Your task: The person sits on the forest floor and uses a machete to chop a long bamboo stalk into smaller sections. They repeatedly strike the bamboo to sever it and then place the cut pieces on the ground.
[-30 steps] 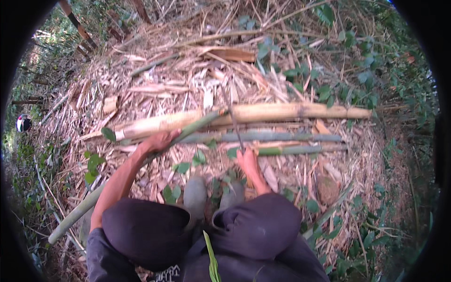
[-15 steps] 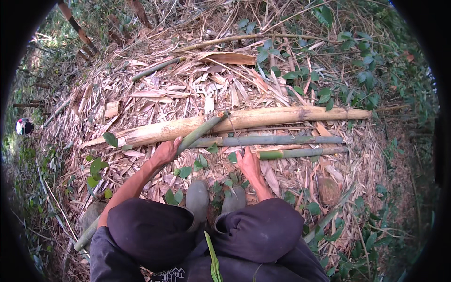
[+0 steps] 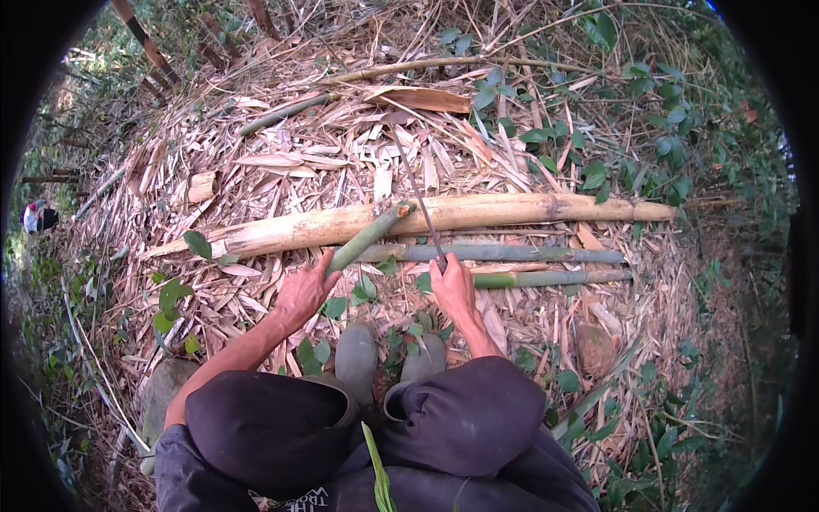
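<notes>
A green bamboo pole slants up from the lower left, its cut end resting over a thick pale bamboo log. My left hand is closed round the pole a little below that end. In my right hand is a machete by its handle, mostly hidden by the fingers. Its thin blade shows almost edge-on, pointing away and slightly left, close beside the pole's cut end. Whether blade and pole touch, I cannot tell.
Two shorter green bamboo lengths lie right of centre, near the log. My boots stand close below my hands. Dry husks cover the ground; leafy vines grow at the right. A person is far off at the left edge.
The machete blade has swung to point farther away, showing more of its length. My left hand has shifted slightly down and turned on the pole, still gripping it. The pole's cut end has barely moved.
</notes>
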`<state>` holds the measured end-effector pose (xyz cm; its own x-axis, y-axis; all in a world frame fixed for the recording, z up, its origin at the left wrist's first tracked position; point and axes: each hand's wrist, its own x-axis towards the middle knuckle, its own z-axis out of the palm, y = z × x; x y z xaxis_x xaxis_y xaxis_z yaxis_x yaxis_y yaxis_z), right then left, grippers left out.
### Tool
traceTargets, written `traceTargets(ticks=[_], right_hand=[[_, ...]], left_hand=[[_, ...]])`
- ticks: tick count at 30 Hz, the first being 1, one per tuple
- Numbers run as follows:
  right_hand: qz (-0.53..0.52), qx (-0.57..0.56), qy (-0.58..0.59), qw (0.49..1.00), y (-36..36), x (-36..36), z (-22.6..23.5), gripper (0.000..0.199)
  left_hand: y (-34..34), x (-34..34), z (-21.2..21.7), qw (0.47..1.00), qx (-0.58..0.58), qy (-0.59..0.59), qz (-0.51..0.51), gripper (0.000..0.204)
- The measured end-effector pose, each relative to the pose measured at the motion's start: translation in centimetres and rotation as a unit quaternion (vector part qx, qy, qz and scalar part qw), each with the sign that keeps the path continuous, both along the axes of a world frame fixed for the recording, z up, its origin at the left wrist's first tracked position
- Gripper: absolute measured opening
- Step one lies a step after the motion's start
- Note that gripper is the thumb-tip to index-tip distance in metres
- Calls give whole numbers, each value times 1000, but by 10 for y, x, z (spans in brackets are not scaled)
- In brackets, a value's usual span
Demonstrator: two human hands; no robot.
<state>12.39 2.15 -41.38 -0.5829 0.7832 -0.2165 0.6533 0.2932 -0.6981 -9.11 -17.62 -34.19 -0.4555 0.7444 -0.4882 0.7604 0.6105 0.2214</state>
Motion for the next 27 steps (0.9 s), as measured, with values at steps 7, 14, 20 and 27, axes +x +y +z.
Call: traceTargets(ticks=[7, 14, 20, 27], right_hand=[[-35, 55, 254, 965, -6, -44, 58, 26], [56, 19, -103, 993, -2, 26, -40, 32], [7, -13, 73, 997, -6, -20, 24, 27], [-2, -11, 36, 999, -8, -31, 30, 30]], left_hand=[[-9, 0, -9, 999, 35, 14, 16, 56], [-6, -4, -4, 998, 25, -45, 34, 54], [-23, -18, -25, 990, 98, -86, 46, 53], [-22, -14, -17, 992, 94, -68, 46, 50]])
